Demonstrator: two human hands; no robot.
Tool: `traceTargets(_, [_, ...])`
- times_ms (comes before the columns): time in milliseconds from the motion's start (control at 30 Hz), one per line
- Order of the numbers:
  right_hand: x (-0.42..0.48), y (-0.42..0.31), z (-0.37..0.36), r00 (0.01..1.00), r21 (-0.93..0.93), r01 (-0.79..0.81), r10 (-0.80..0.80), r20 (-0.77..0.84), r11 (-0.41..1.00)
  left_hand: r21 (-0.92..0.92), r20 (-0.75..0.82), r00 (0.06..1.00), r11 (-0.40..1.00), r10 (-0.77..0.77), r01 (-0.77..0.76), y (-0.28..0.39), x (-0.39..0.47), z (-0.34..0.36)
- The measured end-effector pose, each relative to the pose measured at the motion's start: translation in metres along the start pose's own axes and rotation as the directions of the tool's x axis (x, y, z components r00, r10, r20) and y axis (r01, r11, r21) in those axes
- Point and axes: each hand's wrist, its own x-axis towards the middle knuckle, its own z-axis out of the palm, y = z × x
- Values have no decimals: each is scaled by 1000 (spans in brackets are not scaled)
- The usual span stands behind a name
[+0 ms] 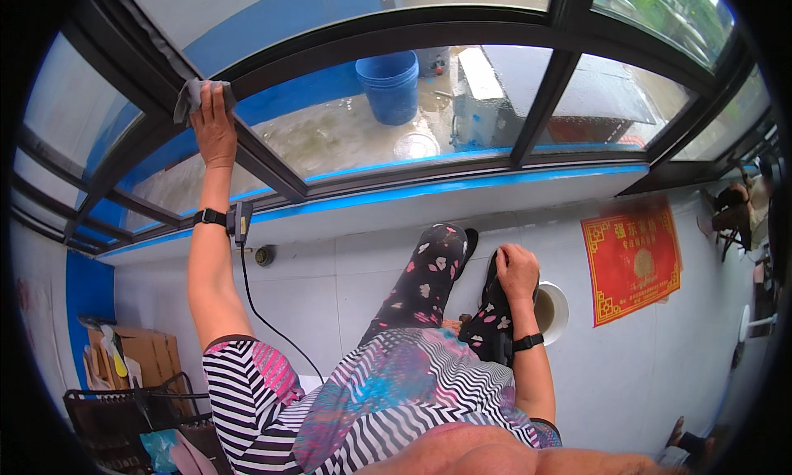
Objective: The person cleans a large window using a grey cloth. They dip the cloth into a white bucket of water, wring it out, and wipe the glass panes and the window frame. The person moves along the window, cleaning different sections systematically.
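With my left hand (214,128) raised, I press a grey cloth (188,101) onto the dark window frame (167,85), where an upright and a crossbar meet. A strap around that wrist carries a small device with a black cable. Lower down, my right hand (518,271) rests near my right knee, its fingers curled; nothing shows in it, though its palm side is hidden. Just right of that hand stands a white bucket (560,314) with murky water, partly hidden by my wrist. Window panes (322,119) spread in front of me.
A red mat (631,261) with writing lies on the tiled floor at right. A small round object (265,255) sits below the sill (433,196). At lower left are a cardboard box (148,357) and a dark chair (105,425). Beyond the glass stands a blue bucket (388,91). People are partly visible at far right.
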Motion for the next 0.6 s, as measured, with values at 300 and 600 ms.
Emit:
traceTargets(300, [8,-2,-2,1000,-13,-10,10,15,1000,-253,-110,968,948,-225,192,82,-35,39])
traceTargets(600, [10,-4,-6,997,38,-72,71,32,997,-507,-16,1000,862,-23,12,208,-31,68])
